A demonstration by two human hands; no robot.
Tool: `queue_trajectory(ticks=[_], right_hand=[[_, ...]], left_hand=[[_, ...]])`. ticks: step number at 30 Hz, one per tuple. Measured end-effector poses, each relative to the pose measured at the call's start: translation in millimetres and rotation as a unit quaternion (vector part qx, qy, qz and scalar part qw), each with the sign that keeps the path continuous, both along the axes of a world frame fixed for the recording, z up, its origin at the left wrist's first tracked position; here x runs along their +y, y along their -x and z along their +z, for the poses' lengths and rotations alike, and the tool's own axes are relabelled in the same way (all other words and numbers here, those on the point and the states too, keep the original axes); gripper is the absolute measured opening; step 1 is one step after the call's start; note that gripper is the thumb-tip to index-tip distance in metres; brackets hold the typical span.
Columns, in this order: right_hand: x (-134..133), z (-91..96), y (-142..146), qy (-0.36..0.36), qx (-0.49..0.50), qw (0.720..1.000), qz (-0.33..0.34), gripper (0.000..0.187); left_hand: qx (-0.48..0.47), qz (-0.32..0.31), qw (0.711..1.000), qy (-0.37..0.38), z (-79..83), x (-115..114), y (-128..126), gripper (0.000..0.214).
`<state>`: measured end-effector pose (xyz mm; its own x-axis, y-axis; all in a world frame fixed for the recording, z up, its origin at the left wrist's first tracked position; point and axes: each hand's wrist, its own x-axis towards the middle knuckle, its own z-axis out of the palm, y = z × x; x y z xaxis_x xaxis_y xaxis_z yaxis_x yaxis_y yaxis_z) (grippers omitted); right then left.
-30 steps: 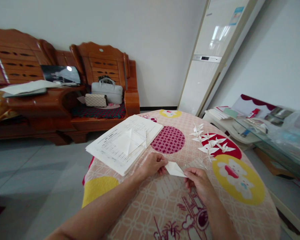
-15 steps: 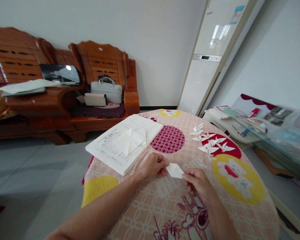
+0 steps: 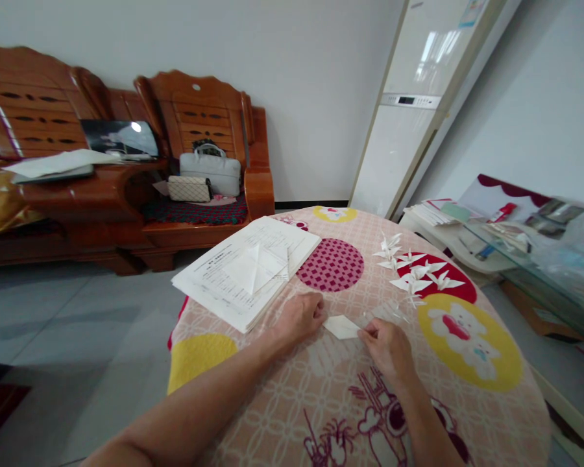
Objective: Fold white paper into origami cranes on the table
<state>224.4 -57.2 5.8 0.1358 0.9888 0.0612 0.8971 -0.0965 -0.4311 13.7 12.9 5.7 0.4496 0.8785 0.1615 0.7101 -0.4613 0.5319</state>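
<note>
A small white folded paper piece lies low over the patterned tablecloth between my two hands. My left hand pinches its left end with closed fingers. My right hand pinches its right end, fingers curled. Just behind my left hand sits a stack of printed paper sheets with a partly folded white sheet on top. Several finished white paper cranes lie on the cloth to the back right of my hands.
The round table stands in a room with a grey tiled floor. A wooden bench with a grey handbag is at the back left. A tall white air conditioner stands behind, a glass-topped side table at right.
The paper piece has come down closer to the cloth and looks flatter. Both hands shifted slightly right in view as the head turned a little.
</note>
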Motion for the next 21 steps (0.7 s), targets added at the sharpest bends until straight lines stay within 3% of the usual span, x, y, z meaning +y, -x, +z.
queue_trajectory(ticks=[3, 7, 10, 14, 21], right_hand=[[-4, 5.7, 6, -0.052, -0.041, 0.998, 0.017, 0.005], [-6, 7.0, 15, -0.095, 0.012, 0.985, 0.142, 0.022], [-6, 2.4, 19, -0.081, 0.039, 0.977, 0.192, 0.022], [-4, -3.3, 19, -0.084, -0.001, 0.975, 0.205, 0.012], [-4, -5.9, 18, -0.102, -0.021, 0.968, 0.227, 0.013]], left_hand=[[-0.052, -0.131, 0.988, -0.058, -1.6, -1, 0, 0.033], [-0.046, -0.273, 0.96, -0.028, -1.9, -3, -3, 0.033], [-0.042, -0.288, 0.957, -0.018, -1.1, -3, -2, 0.025], [-0.057, -0.296, 0.953, -0.009, -0.2, -2, 2, 0.015], [-0.054, -0.288, 0.956, -0.023, -4.2, 0, -1, 0.013]])
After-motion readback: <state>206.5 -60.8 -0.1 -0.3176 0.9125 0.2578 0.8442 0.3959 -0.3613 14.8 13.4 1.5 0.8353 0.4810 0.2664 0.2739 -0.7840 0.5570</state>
